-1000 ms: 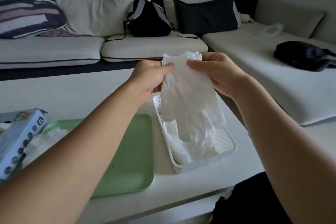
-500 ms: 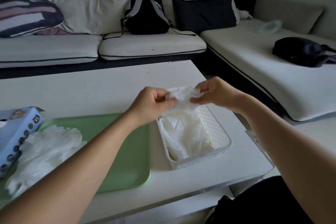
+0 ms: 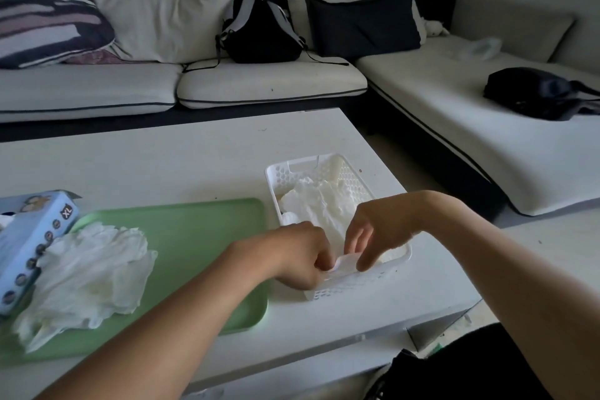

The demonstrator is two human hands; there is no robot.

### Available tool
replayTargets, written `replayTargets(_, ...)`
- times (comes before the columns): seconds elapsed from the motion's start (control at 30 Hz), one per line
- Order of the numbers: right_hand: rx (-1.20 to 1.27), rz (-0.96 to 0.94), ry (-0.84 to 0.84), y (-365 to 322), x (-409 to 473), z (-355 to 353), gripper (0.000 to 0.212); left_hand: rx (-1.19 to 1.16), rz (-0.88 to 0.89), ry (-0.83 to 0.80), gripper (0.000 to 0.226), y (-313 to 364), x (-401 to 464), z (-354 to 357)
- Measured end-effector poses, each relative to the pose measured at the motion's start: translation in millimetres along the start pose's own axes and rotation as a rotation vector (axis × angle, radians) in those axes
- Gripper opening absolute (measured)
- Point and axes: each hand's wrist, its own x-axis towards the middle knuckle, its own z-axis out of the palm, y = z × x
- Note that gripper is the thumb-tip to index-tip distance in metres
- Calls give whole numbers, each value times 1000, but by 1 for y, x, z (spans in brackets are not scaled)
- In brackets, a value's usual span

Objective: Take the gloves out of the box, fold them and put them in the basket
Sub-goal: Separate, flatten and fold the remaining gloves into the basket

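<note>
A white perforated basket (image 3: 347,172) stands on the white table with crumpled white gloves (image 3: 319,201) inside it. Both my hands are at the basket's near end, pinching the edge of one thin white glove (image 3: 344,261) that lies over the near rim. My left hand (image 3: 300,258) grips it from the left, fingers curled. My right hand (image 3: 373,230) pinches it from the right with thumb and fingers pointing down. A blue glove box (image 3: 31,237) marked XL lies at the left edge. A loose pile of white gloves (image 3: 87,273) spills from it onto the green tray.
The green tray (image 3: 201,237) lies left of the basket, its right half bare. The white table (image 3: 146,166) ends just right of the basket. Behind it is a sofa with cushions and a black backpack (image 3: 259,29); a dark bag (image 3: 535,92) lies on the right seat.
My hands have come down from chest height with the glove, lowering it into the basket. They now hold its edge at the basket's near rim.
</note>
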Motion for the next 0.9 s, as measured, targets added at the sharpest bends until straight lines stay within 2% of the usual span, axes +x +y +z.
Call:
replayTargets(0.07,115,-10,16,2,2,-5,31,-108,-63,-51,33,4,3,-15)
replayTargets(0.1,181,-17,83,3,4,-8,30,-149,-87,-23,35,4,7,-21)
replayTargets(0.2,138,-38,398,7,19,-17,28,-104,-123,221,17,2,20,-32)
replayTargets(0.23,78,-44,425,5,26,-17,38,-26,-140,285,11,1,23,-32)
replayTargets(0.3,-42,-20,339,-4,39,-11,70,110,-182,306,36,3,26,-27)
replayTargets(0.33,-108,4,279,-7,46,-7,82,141,-206,265,47,5,28,-24)
replayTargets(0.4,-265,69,194,-11,55,-2,94,215,-267,118,58,12,32,-20)
replayTargets(0.5,-437,205,135,-8,65,2,116,349,-354,-90,54,20,44,-18)
replayTargets(0.6,-468,255,95,-12,70,3,133,396,-337,-95,48,19,48,-16)
replayTargets(0.67,-442,251,106,-20,65,-5,130,347,-289,5,49,12,38,-20)
replayTargets(0.73,-422,217,180,-31,55,-15,121,257,-218,191,56,-3,16,-29)
replayTargets(0.83,-403,85,414,-56,45,-26,101,117,-153,451,60,-47,-30,-42)
replayTargets(0.9,-344,-70,530,-83,52,-23,81,39,-230,512,56,-88,-66,-43)
